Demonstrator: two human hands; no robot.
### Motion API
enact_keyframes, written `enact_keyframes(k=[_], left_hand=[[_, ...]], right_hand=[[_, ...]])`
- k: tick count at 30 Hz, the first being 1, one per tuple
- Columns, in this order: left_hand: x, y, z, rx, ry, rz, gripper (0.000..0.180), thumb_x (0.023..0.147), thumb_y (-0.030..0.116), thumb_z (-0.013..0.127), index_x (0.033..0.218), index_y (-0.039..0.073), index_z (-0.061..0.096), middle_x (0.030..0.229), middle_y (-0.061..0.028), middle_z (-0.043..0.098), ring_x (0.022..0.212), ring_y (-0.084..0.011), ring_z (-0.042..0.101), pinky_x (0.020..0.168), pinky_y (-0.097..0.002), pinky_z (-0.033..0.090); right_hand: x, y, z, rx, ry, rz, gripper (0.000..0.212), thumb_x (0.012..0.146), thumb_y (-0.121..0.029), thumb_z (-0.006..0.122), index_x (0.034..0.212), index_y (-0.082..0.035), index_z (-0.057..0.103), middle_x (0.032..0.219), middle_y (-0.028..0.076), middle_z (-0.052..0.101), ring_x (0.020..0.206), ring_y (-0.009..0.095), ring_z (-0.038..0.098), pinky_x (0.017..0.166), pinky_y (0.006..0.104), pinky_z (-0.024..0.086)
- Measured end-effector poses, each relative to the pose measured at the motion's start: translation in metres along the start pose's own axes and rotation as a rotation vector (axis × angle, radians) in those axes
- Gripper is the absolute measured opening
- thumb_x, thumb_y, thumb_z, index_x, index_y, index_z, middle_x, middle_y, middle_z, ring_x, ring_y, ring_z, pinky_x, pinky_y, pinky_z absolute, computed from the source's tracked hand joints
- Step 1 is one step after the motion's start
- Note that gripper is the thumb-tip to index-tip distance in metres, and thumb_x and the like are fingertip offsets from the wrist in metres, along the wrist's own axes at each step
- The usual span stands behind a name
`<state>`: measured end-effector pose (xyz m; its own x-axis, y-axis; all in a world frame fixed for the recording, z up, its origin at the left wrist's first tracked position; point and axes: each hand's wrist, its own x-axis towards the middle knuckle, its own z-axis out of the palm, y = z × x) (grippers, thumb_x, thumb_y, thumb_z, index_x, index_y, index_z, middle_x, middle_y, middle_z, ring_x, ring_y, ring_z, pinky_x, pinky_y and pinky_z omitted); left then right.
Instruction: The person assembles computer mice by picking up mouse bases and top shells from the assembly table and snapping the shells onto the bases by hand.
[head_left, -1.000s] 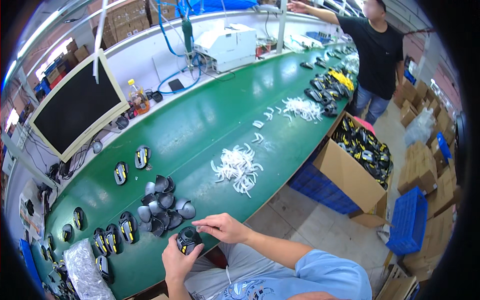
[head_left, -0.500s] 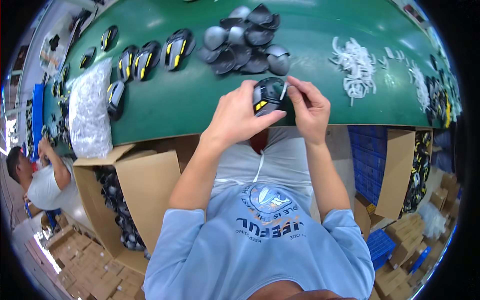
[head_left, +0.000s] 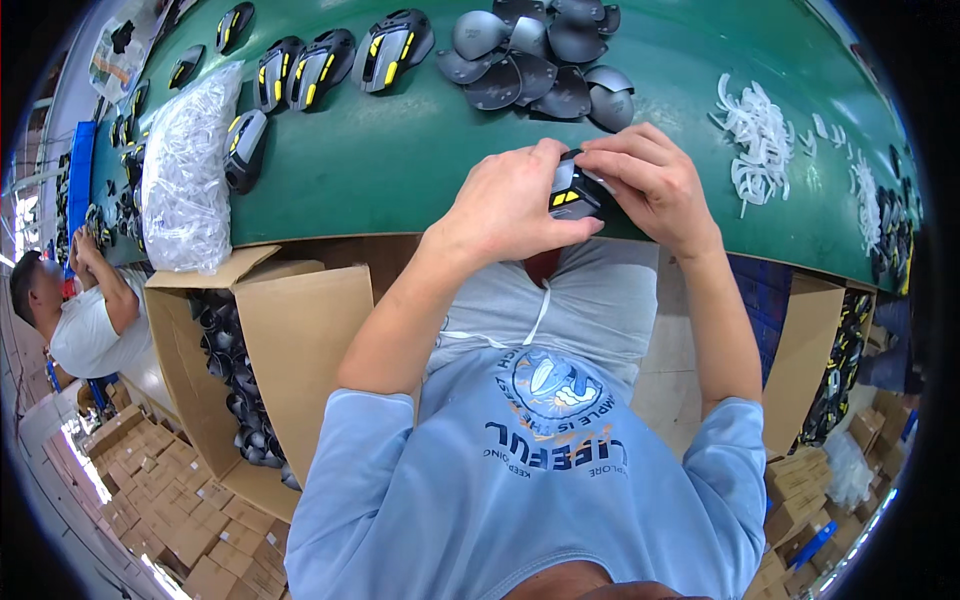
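A black and grey computer mouse (head_left: 574,200) with yellow accents sits in my hands at the table's near edge. My left hand (head_left: 500,208) is closed around its left side, the thumb along the near end and the fingers over the far end. From the right, my right hand (head_left: 660,188) reaches over its far right side with bent fingers pressed together. Under those fingertips shows a sliver of a thin white plastic strip (head_left: 602,183); the rest is hidden. Beyond my hands lies a pile of dark curved mouse covers (head_left: 535,75).
Several similar mice (head_left: 394,50) and a clear plastic bag (head_left: 187,170) of pale parts lie at left. White curved strips (head_left: 757,145) are heaped at right on the green table (head_left: 380,180). An open carton (head_left: 300,340) stands below the edge; a co-worker (head_left: 95,310) is at far left.
The view has shifted, so the table's contents sit further right and up. My right fingers have moved over the mouse, covering most of the white strip that showed between them before.
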<state>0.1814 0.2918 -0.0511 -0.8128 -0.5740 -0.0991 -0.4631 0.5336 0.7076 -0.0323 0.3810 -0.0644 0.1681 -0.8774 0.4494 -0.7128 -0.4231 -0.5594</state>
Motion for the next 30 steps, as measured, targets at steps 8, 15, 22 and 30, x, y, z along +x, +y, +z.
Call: enact_keyframes(k=[8,15,22,30], left_hand=[[0.005,0.000,-0.001,-0.037,-0.010,-0.058,0.073,0.072,0.046,0.088,0.118,-0.006,0.065,0.099,-0.0247,0.074,0.093,-0.0410,0.073,0.081,-0.0464,0.058],[0.001,-0.003,0.006,-0.001,0.054,-0.033,0.073,0.072,0.045,0.087,0.121,-0.005,0.065,0.103,-0.0245,0.072,0.095,-0.0403,0.072,0.082,-0.0458,0.058],[0.000,-0.014,0.020,0.423,0.351,0.306,0.080,0.073,0.056,0.087,0.124,0.000,0.063,0.125,-0.0181,0.057,0.118,-0.0372,0.052,0.097,-0.0486,0.045],[0.001,-0.028,0.028,0.257,0.377,0.249,0.082,0.069,0.064,0.086,0.122,0.004,0.066,0.125,-0.0149,0.057,0.121,-0.0350,0.050,0.100,-0.0492,0.039]], right_hand=[[-0.012,0.001,0.001,-0.102,-0.048,-0.072,0.045,0.087,-0.012,0.072,0.132,-0.014,0.074,0.132,0.008,0.073,0.109,0.031,0.068,0.097,0.0434,0.057],[-0.015,0.006,0.005,0.039,-0.022,0.042,0.046,0.084,-0.020,0.082,0.129,-0.013,0.077,0.132,0.007,0.074,0.111,0.031,0.067,0.099,0.0419,0.055],[-0.011,0.002,0.008,0.166,-0.010,0.131,0.043,0.079,-0.019,0.087,0.120,-0.010,0.079,0.127,0.008,0.075,0.111,0.029,0.067,0.098,0.0399,0.054],[-0.015,-0.004,-0.001,-0.122,-0.143,0.019,0.046,0.082,-0.020,0.083,0.127,-0.013,0.075,0.130,0.006,0.072,0.113,0.031,0.065,0.097,0.0423,0.055]])
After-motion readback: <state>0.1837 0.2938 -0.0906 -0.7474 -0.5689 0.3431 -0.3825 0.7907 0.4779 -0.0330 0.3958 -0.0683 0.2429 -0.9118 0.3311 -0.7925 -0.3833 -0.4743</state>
